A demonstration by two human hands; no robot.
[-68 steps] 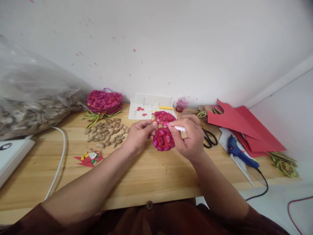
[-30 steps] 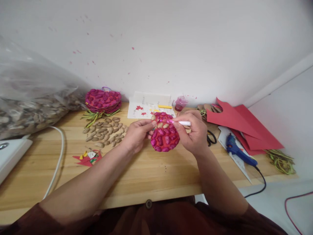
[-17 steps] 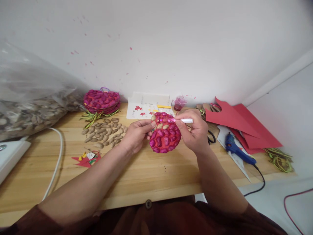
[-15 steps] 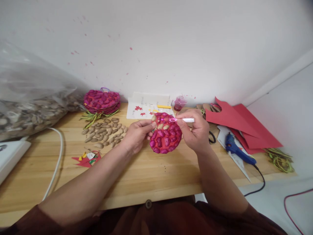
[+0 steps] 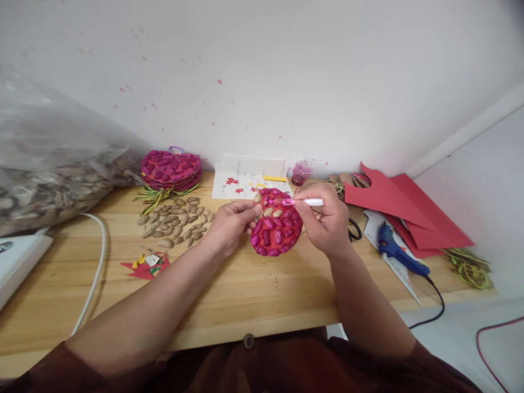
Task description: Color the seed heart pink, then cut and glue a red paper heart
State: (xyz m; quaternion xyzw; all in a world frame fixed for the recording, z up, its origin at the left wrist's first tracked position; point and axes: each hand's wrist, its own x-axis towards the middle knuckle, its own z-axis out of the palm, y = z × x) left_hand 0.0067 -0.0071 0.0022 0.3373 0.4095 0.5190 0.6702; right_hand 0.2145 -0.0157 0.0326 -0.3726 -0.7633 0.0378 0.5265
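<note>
My left hand (image 5: pixel 235 224) pinches the left edge of a round red disc (image 5: pixel 273 240) covered with peanuts, holding it tilted above the table. Most of its peanuts are magenta; a few near the upper left are plain tan. In my right hand (image 5: pixel 327 218) is a short white-handled paintbrush (image 5: pixel 314 202). Its pink-stained end lies over the upper part of the disc, against or just above the peanuts there. Behind the disc stands a cup of dark pink liquid (image 5: pixel 300 176). Loose peanuts (image 5: pixel 176 221) are spread to the left of my left hand.
Finished-looking magenta peanut discs (image 5: pixel 171 168) are stacked at the back left, near a bag of peanuts (image 5: pixel 61 188). Paper with red cutouts (image 5: pixel 229 188) lies behind. On the right are red card sheets (image 5: pixel 429 218) and a blue glue gun (image 5: pixel 399 254). A white cable (image 5: pixel 97 267) crosses the left side.
The brush end has shifted slightly left and down over the disc, with my right hand moving a little. My left hand keeps its hold on the disc.
</note>
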